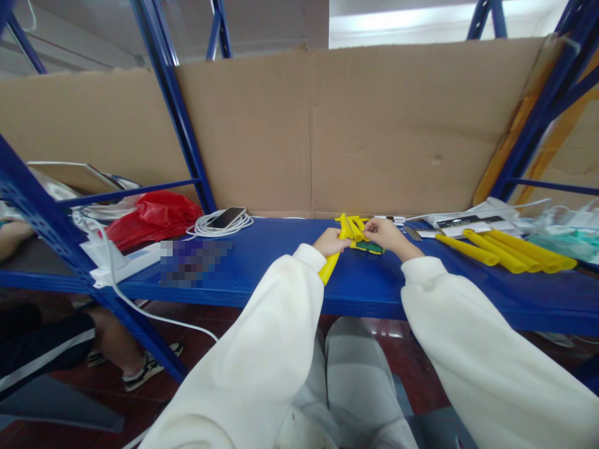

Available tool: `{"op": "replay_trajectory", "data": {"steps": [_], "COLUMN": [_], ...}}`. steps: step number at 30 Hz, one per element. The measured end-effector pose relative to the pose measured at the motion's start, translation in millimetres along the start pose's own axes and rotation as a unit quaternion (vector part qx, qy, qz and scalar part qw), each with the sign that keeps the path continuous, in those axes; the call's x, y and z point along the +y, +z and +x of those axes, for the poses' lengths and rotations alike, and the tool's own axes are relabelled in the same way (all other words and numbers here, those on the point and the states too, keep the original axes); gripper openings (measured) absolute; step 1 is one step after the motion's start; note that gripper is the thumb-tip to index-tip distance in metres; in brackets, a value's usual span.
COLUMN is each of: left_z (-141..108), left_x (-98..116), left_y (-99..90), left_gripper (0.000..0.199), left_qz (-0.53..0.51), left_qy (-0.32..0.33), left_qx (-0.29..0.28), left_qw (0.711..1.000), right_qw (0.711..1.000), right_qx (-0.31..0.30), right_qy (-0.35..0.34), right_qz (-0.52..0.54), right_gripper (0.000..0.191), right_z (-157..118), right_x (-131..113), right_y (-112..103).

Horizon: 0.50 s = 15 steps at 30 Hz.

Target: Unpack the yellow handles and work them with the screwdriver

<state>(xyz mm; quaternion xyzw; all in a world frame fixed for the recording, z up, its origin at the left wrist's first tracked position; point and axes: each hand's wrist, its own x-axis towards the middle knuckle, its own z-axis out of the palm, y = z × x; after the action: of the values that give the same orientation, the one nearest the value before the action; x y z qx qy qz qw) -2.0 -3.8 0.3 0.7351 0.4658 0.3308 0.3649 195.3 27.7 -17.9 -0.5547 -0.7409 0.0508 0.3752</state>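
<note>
The yellow tube is slanting over the blue shelf, the left hand closing around it, probably to steady it. The right hand is curling its fingers near small yellow pieces — whether it is pinching one, I cannot tell. Just beside, a green-and-yellow tool is lying, seemingly for easy reach — other yellow tubes are resting farther right, perhaps leaving working room.

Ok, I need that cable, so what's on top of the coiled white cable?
A phone lies on the coiled white cable; the loops beneath the phone are covered and can't be seen.
</note>
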Motion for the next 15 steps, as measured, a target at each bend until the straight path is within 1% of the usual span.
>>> {"op": "replay_trajectory", "data": {"steps": [3,5,8,10,12,15], "left_z": [1.6,3.2,5.3,6.1,6.3,5.7], "left_x": [-2.1,-4.2,-7.2,-8.5,-8.8,-7.8], "left_y": [-0.4,-0.4,-0.1,0.2,0.4,0.5], "left_gripper": [0.03,0.03,0.028,0.028,0.028,0.029], "left_qz": [0.004,0.006,0.01,0.011,0.008,0.004], "left_qy": [0.004,0.007,0.014,0.017,0.017,0.016], "left_qx": [-0.002,-0.002,-0.001,0.0,0.0,0.0], "left_qw": [1.0,1.0,1.0,1.0,1.0,1.0], "right_qw": [0.994,0.982,0.945,0.92,0.909,0.907], "right_qx": [0.058,0.084,0.085,0.072,0.056,0.038], "right_qy": [0.064,0.13,0.266,0.329,0.352,0.34], "right_qz": [-0.062,-0.111,-0.172,-0.198,-0.217,-0.245], "right_gripper": [0.017,0.021,0.026,0.03,0.033,0.035], "right_z": [1.6,0.9,-3.7,-8.2,-12.5,-16.4], "right_x": [9.2,19.1,37.1,47.7,54.5,56.6], "right_y": [-11.1,-19.5,-30.8,-35.5,-37.3,-35.7]}}
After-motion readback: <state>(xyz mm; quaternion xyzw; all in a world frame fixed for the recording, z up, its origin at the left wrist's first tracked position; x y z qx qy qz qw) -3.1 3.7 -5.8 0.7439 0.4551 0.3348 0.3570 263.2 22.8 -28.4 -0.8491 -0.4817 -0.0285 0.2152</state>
